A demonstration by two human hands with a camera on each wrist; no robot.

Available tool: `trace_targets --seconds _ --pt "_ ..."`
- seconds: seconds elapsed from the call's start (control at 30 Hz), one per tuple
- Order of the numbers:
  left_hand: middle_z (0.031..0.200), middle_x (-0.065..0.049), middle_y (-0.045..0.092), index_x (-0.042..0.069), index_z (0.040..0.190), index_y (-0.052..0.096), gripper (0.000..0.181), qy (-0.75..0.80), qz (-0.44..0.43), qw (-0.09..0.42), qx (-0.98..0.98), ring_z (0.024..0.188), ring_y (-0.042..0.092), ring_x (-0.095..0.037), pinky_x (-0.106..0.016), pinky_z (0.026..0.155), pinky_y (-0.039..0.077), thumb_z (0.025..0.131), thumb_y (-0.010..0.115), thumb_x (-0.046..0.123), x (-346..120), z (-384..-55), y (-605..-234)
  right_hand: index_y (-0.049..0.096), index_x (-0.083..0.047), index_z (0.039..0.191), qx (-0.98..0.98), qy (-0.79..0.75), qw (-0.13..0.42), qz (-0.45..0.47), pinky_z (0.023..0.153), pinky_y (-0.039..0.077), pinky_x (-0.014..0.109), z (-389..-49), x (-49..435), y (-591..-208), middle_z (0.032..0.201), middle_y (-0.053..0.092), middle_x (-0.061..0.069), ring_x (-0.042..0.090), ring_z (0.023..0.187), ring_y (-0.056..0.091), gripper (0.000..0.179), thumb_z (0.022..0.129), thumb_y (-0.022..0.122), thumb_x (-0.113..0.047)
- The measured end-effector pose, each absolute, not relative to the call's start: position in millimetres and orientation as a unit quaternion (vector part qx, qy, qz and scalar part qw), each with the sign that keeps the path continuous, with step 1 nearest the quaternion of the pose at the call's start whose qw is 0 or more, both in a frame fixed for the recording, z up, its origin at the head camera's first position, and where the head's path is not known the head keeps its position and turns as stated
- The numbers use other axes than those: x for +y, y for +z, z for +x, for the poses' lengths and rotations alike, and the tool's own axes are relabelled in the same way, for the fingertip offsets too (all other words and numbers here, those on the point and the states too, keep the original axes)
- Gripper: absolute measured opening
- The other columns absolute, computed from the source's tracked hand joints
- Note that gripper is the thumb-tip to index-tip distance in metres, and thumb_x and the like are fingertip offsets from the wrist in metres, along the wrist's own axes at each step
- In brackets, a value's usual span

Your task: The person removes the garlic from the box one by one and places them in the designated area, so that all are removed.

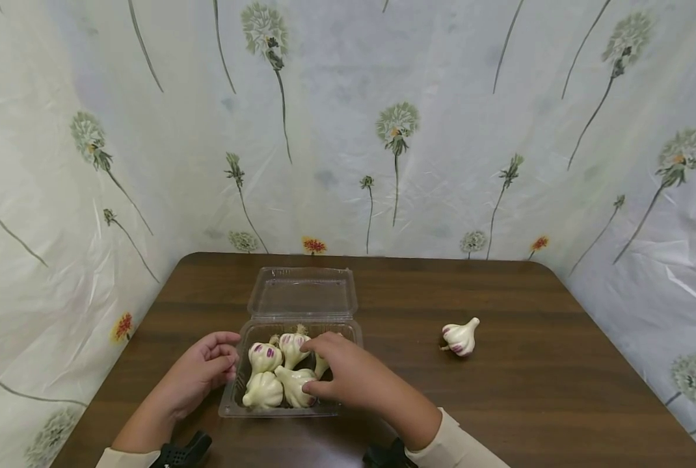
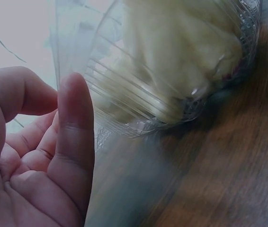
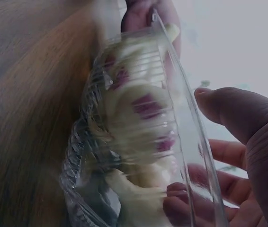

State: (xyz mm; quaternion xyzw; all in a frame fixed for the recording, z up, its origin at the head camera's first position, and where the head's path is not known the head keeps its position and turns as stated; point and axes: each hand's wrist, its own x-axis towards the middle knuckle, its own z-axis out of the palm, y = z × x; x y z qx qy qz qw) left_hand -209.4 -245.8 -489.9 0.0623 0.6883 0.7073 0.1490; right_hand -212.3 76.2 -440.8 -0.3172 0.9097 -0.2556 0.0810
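Observation:
Several garlic bulbs [image 1: 263, 391], white with purple patches, lie in a clear plastic clamshell container [image 1: 226, 408] with its lid [image 1: 302, 294] raised at the back. At the container's left rim, my left hand [image 1: 203, 372] pinches the edge between thumb and index finger. Over the right half, my right hand [image 1: 348, 369] reaches in from above with thumb and fingers spread, partly covering a garlic bulb [image 1: 321, 365]. The right wrist view shows fingertips [image 3: 175, 203] beyond the clear wall, close to the bulbs, and the thumb apart from them.
A single garlic bulb [image 1: 460, 338] lies on the brown wooden table [image 1: 529, 390], right of the container. A plastic sheet [image 1: 336, 130] printed with dandelions hangs behind and beside the table.

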Motion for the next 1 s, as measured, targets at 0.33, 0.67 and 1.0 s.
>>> trace_targets --seconds 0.33,0.67,1.0 --pt "0.102 -0.001 0.060 -0.007 0.145 0.036 0.047 0.708 0.063 0.149 0.687 0.086 0.064 -0.012 -0.026 0.079 0.061 0.106 0.058 0.006 -246.4 -209.1 -490.2 0.064 -0.016 0.138 0.906 -0.252 0.072 -0.332 0.108 0.051 0.035 -211.6 70.9 -446.9 0.134 0.064 -0.002 0.012 0.126 0.058 0.055 0.092 0.081 -0.041" --pt "0.102 -0.002 0.060 -0.007 0.145 0.035 0.047 0.710 0.065 0.148 0.686 0.085 0.064 -0.012 -0.025 0.079 0.061 0.106 0.058 0.006 -245.9 -209.2 -490.8 0.066 -0.017 0.133 0.906 -0.234 0.060 -0.347 0.103 0.051 0.029 -209.8 67.4 -450.2 0.129 0.065 -0.003 0.008 0.120 0.057 0.050 0.090 0.082 -0.037" --pt "0.102 -0.002 0.060 -0.007 0.146 0.035 0.048 0.708 0.066 0.147 0.688 0.085 0.064 -0.012 -0.025 0.079 0.061 0.106 0.058 0.006 -244.9 -208.6 -490.4 0.069 -0.019 0.128 0.912 -0.195 0.059 -0.355 0.099 0.052 0.028 -207.2 65.7 -451.1 0.123 0.068 -0.008 0.007 0.117 0.060 0.045 0.090 0.082 -0.039"
